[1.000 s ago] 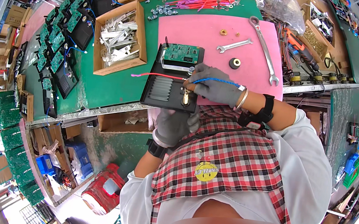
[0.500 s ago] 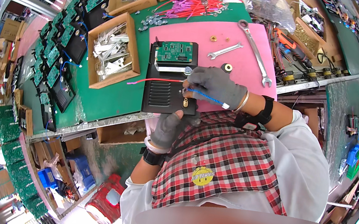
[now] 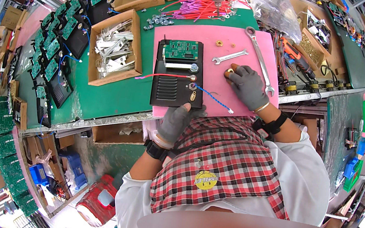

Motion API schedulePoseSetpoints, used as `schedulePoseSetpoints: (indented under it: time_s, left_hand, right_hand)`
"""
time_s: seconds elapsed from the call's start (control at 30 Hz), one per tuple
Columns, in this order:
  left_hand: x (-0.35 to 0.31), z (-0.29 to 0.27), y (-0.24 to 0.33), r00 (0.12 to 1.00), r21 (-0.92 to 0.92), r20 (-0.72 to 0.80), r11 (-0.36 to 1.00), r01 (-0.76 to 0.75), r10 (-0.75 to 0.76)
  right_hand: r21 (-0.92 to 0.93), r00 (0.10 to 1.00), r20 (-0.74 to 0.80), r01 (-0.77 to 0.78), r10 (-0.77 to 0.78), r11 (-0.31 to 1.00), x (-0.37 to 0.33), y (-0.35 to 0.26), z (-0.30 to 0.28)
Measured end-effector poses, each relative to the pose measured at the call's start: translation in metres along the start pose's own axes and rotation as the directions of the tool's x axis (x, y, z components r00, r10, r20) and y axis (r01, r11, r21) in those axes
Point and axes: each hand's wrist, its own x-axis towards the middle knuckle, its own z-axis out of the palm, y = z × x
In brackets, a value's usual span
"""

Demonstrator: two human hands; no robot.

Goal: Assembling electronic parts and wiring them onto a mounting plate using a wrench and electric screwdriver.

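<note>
The right hand (image 3: 245, 86) has its fingertips closed on a small round part (image 3: 230, 70), low over the pink mat (image 3: 242, 36); whether the part is lifted cannot be told. The left hand (image 3: 173, 123) lays its thumb on the near edge of a black panel (image 3: 182, 93), apparently to steady it; whether its fingers clasp the underside is hidden.

The panel lies flat on the mat by the desk's near edge, presumably for easy reach. It carries a green circuit board (image 3: 180, 50), a metal strip (image 3: 177, 65), a red lead (image 3: 169, 76) and a brass fitting (image 3: 193, 97). A blue twisted cable (image 3: 212, 98) extends rightward from it.

A small wrench (image 3: 230, 57) and a large wrench (image 3: 260, 62) lie on the mat, seemingly kept handy for the right side.

The green desk (image 3: 114, 100) bears a carton (image 3: 117, 78) of metal pieces left of the mat, leads (image 3: 202, 7) toward the far edge and board-fitted panels (image 3: 79, 36) along the left edge. Below stand blue bins (image 3: 38, 175); further benches flank the room.
</note>
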Motion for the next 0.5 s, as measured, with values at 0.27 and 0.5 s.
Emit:
schedulePoseSetpoints:
  time_s: [0.27,0.5]
  left_hand:
    - [0.002,-0.003,0.000,0.998,0.030,0.059,1.000,0.003,-0.004]
    - [-0.002,-0.014,-0.003,0.998,0.198,0.046,0.980,0.033,-0.043]
  right_hand:
    - [0.431,1.000,-0.021,0.016,-0.008,0.902,0.029,0.006,-0.029]
    - [0.480,0.867,0.000,0.437,-0.498,0.761,0.054,-0.061,-0.031]
